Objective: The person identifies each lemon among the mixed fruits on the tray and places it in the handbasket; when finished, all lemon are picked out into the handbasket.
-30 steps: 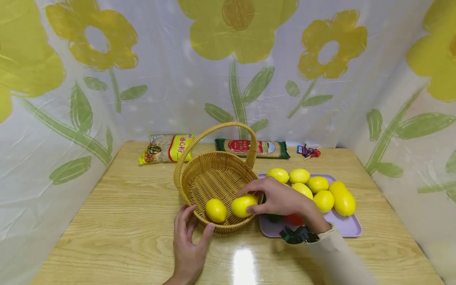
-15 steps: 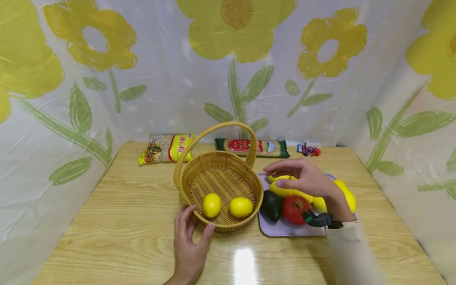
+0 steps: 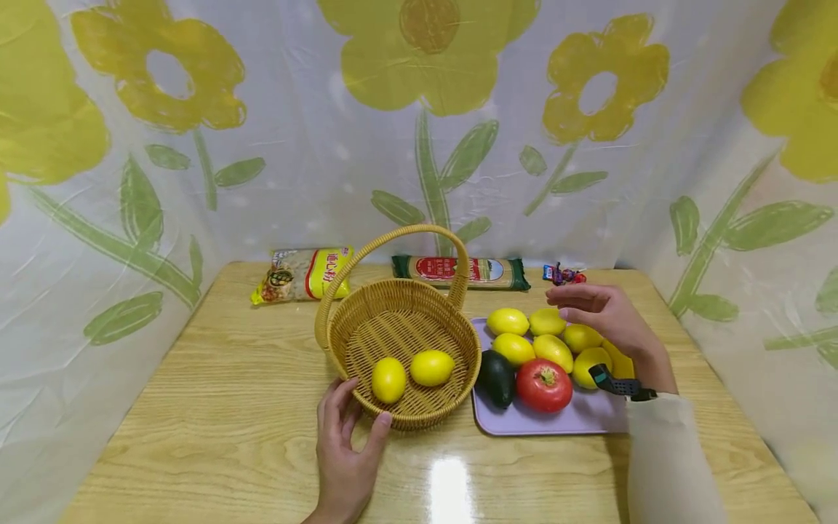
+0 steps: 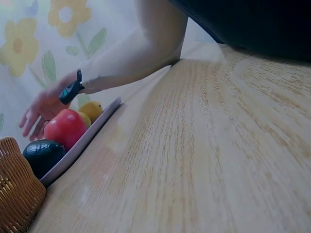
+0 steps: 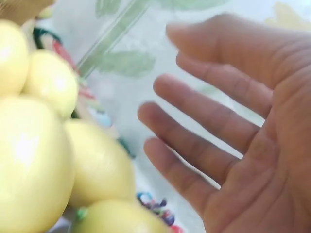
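My left hand point(image 3: 350, 451) rests its fingertips and thumb against the near left rim of a round wicker basket point(image 3: 412, 291) with a tall handle. Two lemons, one upright point(image 3: 389, 380) and one lying sideways point(image 3: 432, 367), sit inside at the near side. My right hand point(image 3: 612, 320), fingers spread and holding nothing, hovers over the back right of a purple tray point(image 3: 524, 426). On that tray lie several lemons point(image 3: 552, 353), a dark green avocado point(image 3: 496, 379) and a red pomegranate point(image 3: 544, 385). In the right wrist view, my right hand point(image 5: 243, 116) is beside the lemons point(image 5: 29, 160).
Behind the basket, along the back of the wooden table point(image 3: 229, 393), lie a yellow pasta bag point(image 3: 304, 274) and a green-ended noodle pack point(image 3: 465, 272). Small wrapped candies point(image 3: 563, 274) are at the back right. A flowered curtain point(image 3: 294, 145) encloses the table.
My right hand let go of a lemon in the basket, then moved right, over the tray's far side. The lemons in the basket shifted slightly. My left hand stayed at the rim.
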The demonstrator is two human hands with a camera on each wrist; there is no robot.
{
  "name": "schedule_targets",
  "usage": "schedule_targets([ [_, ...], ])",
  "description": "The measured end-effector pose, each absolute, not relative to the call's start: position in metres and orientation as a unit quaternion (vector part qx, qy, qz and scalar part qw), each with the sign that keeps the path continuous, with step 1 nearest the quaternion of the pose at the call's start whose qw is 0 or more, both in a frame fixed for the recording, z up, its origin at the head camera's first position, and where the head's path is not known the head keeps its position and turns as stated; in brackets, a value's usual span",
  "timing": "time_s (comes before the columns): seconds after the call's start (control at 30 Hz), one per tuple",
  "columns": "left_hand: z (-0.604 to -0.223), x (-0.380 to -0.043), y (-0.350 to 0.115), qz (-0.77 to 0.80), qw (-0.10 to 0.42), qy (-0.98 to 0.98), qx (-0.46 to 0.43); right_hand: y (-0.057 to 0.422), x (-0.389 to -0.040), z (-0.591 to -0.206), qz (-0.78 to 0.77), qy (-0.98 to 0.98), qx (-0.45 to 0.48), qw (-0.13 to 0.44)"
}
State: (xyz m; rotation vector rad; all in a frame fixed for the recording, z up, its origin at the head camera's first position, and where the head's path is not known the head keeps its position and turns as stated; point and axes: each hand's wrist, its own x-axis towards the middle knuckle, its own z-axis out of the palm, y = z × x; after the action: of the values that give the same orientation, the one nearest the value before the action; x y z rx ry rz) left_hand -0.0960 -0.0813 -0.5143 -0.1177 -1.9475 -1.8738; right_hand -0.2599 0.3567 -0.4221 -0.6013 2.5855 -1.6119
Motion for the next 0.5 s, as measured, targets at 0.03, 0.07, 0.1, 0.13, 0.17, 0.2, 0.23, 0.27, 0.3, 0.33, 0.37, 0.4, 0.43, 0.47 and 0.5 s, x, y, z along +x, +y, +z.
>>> schedule_targets([
  [0.03,-0.514,-0.096,-0.081,-0.677,0.216,-0.702,-0.042,0.357,-0.261,-0.424,-0.511,0.839,-0.186,0.018],
  [0.07,-0.514,-0.096,-0.081,-0.677,0.216,-0.703,-0.042,0.357,-0.262,-0.427,-0.501,0.846,-0.178,0.018],
  [0.1,-0.514,-0.096,-0.081,-0.678,0.215,-0.702,-0.042,0.357,-0.263,-0.428,-0.495,0.852,-0.172,0.018],
  [0.13,-0.514,-0.096,-0.081,-0.679,0.214,-0.701,-0.041,0.357,-0.265,-0.43,-0.484,0.858,-0.169,0.018],
  [0.17,-0.514,-0.096,-0.081,-0.678,0.213,-0.702,-0.041,0.356,-0.266,-0.431,-0.47,0.866,-0.169,0.017],
  [0.2,-0.514,-0.096,-0.081,-0.68,0.211,-0.701,-0.04,0.356,-0.267,-0.432,-0.455,0.874,-0.169,0.017],
  [0.23,-0.514,-0.096,-0.081,-0.681,0.208,-0.701,-0.039,0.355,-0.268,-0.433,-0.438,0.883,-0.169,0.019],
  [0.27,-0.514,-0.096,-0.081,-0.682,0.206,-0.701,-0.038,0.354,-0.268,-0.433,-0.417,0.893,-0.169,0.019],
  [0.3,-0.514,-0.096,-0.082,-0.684,0.203,-0.7,-0.037,0.353,-0.269,-0.434,-0.397,0.902,-0.168,0.021],
  [0.33,-0.514,-0.096,-0.082,-0.684,0.201,-0.7,-0.036,0.353,-0.27,-0.435,-0.376,0.911,-0.166,0.023],
  [0.37,-0.514,-0.096,-0.082,-0.685,0.199,-0.7,-0.035,0.352,-0.27,-0.436,-0.358,0.919,-0.166,0.025],
  [0.4,-0.515,-0.096,-0.082,-0.684,0.199,-0.701,-0.035,0.351,-0.27,-0.437,-0.343,0.924,-0.164,0.027],
  [0.43,-0.515,-0.096,-0.082,-0.684,0.198,-0.702,-0.035,0.351,-0.271,-0.438,-0.332,0.929,-0.163,0.028],
  [0.47,-0.515,-0.095,-0.082,-0.682,0.198,-0.703,-0.034,0.35,-0.271,-0.439,-0.323,0.932,-0.161,0.028],
  [0.5,-0.515,-0.095,-0.082,-0.68,0.2,-0.704,-0.035,0.35,-0.271,-0.439,-0.319,0.934,-0.16,0.029],
])
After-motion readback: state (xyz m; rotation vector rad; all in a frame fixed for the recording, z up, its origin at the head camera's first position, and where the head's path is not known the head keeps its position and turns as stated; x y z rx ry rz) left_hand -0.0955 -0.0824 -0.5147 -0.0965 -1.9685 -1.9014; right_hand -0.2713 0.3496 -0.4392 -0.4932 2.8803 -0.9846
